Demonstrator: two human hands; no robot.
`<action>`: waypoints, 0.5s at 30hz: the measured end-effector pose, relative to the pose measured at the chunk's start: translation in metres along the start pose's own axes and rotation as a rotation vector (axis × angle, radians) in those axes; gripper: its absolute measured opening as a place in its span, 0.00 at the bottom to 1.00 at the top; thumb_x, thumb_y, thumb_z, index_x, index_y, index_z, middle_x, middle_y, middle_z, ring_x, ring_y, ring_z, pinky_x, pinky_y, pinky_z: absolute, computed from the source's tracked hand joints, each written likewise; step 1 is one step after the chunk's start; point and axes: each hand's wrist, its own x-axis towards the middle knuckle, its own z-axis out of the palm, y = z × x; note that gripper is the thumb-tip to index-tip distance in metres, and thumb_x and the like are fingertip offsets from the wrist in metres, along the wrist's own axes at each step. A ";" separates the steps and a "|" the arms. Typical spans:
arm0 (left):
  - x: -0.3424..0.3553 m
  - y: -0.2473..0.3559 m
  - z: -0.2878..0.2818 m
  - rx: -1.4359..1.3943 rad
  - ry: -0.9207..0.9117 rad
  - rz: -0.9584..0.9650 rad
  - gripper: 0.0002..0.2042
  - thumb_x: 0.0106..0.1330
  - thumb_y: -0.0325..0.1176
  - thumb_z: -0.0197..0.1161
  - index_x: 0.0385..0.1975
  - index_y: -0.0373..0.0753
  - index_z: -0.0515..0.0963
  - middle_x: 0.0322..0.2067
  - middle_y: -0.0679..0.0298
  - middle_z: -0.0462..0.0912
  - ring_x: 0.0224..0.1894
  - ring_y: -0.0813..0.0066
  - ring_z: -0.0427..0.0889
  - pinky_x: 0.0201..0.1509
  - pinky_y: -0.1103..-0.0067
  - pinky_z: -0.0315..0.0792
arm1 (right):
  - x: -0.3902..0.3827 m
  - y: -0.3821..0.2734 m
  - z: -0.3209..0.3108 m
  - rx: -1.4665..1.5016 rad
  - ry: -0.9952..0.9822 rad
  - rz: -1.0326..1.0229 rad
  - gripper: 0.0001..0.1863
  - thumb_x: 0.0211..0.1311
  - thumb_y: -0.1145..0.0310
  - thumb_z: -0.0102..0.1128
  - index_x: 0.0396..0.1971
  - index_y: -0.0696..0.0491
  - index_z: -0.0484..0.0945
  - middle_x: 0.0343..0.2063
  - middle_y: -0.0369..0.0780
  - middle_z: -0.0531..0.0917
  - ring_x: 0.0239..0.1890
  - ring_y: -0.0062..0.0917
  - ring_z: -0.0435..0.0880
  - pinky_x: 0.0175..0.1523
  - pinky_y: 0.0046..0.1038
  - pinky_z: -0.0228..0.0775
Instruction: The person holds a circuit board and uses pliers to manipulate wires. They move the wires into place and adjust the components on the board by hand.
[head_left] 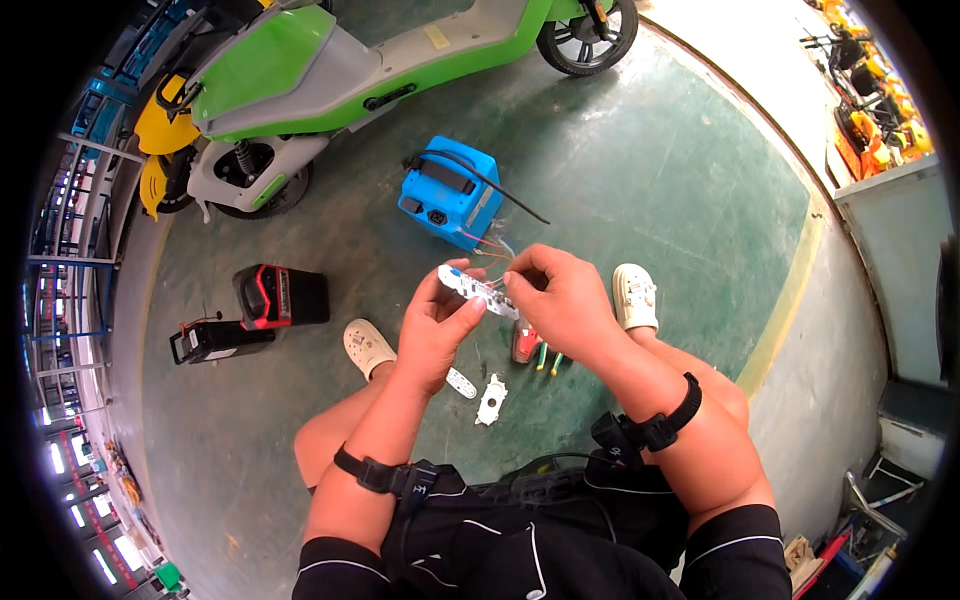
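Note:
My left hand (438, 325) and my right hand (560, 295) both hold a small long white circuit board (476, 291) with thin red and white wires running from it. The left hand grips its lower edge. With pinched fingers the right hand works at the board's right end and the wires. Below the hands, on the green floor, lie two small white plastic parts (490, 400) and several small screwdrivers (540, 355) with coloured handles.
A blue box-shaped battery pack (447, 192) with a black strap stands ahead of me. A red-and-black case (280, 296) and a black box (215, 340) lie at the left. A green and grey scooter (330, 70) stands beyond. My feet wear pale clogs (366, 346).

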 end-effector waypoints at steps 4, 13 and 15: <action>0.002 -0.001 -0.002 -0.009 -0.018 -0.006 0.27 0.65 0.27 0.68 0.63 0.37 0.67 0.58 0.59 0.75 0.58 0.72 0.76 0.63 0.73 0.70 | -0.001 0.006 0.003 -0.050 0.022 -0.047 0.09 0.60 0.66 0.62 0.33 0.57 0.82 0.31 0.46 0.85 0.33 0.40 0.86 0.39 0.36 0.76; 0.008 0.003 0.002 -0.046 -0.030 -0.010 0.27 0.65 0.28 0.68 0.64 0.37 0.67 0.58 0.58 0.75 0.59 0.70 0.77 0.63 0.73 0.71 | 0.004 0.006 0.001 -0.087 0.087 -0.048 0.09 0.60 0.67 0.63 0.33 0.58 0.82 0.31 0.47 0.85 0.34 0.38 0.86 0.40 0.35 0.77; 0.010 0.004 0.003 -0.040 -0.032 -0.008 0.27 0.65 0.28 0.68 0.64 0.37 0.66 0.58 0.58 0.75 0.58 0.70 0.77 0.63 0.73 0.71 | 0.006 0.006 0.002 -0.068 0.100 -0.030 0.09 0.60 0.66 0.63 0.33 0.57 0.82 0.31 0.47 0.85 0.34 0.41 0.85 0.40 0.37 0.76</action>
